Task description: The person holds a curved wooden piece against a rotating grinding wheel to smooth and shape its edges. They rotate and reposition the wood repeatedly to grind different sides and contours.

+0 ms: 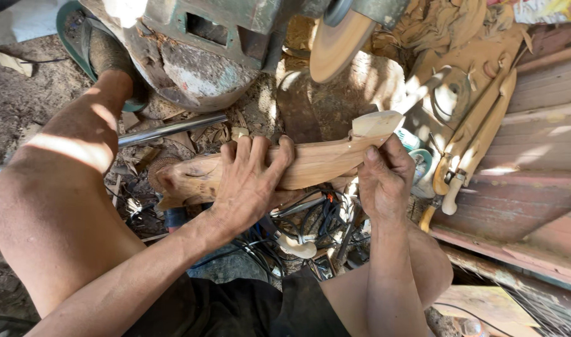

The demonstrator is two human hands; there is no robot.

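A long curved piece of carved pale wood (317,163) lies across the middle of the view, its lighter cut end pointing up to the right. My left hand (251,184) wraps over its middle from above, fingers spread along the top. My right hand (385,178) grips it near the lighter end, thumb on top. Just above the wood hangs a round sanding disc (335,47) mounted on a worn green-grey machine (204,43). My bare left leg (54,187) is stretched toward the machine, foot in a sandal against it.
A metal bar (170,129) lies below the machine. Tangled cables (317,224) and a pale plug sit under the wood. Several carved wooden handles (473,143) rest at right on reddish planks (535,187). Sawdust and wood scraps cover the ground.
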